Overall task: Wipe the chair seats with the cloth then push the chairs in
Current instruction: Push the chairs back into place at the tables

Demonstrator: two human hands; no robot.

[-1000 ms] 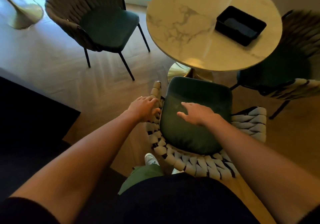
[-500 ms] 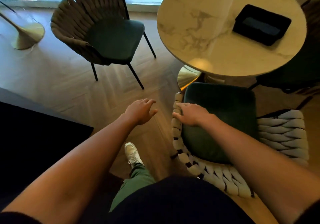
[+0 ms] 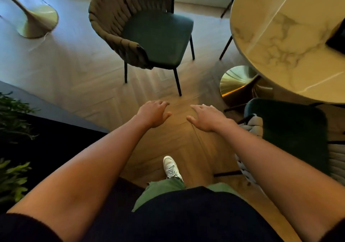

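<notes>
Herringbone wood floor [image 3: 89, 84] lies under both empty hands, left hand [image 3: 152, 113] and right hand [image 3: 206, 117] spread wide, so step toward the pulled-out chair [image 3: 147, 30] at twelve o'clock and grip its woven back evenly; no cloth shows.

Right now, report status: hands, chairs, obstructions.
Left hand and right hand open, empty, over floor. Far chair stands out from table; near chair at right. No cloth visible. Path clear.
</notes>
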